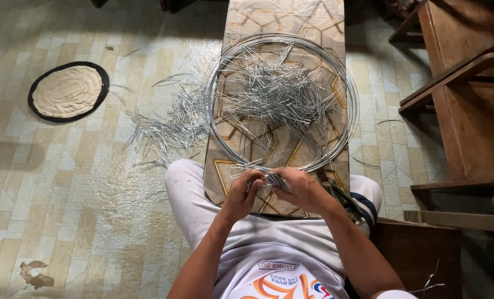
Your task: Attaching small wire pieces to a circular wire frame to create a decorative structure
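Wire pieces [274,180], short, silvery, bunched: pinched between the left hand [241,194] and right hand [299,188], both closed on the bunch, at the near edge of a patterned board [283,16] laid across the person's lap. Coil of wire [283,99]: round, lying mid-board, overhanging both long edges. Loose cut wires [274,91]: heaped inside the coil. Further cut wires [169,124]: spilled onto the tiled floor [64,182] off the board's left edge. Oval mat [67,91]: far left, on the floor.

Wire on a board across the lap
Wire coil [283,102] rings cut wire pieces [280,94] on the board [286,16]; more pieces [169,124] spill past its left edge onto the floor [64,182].
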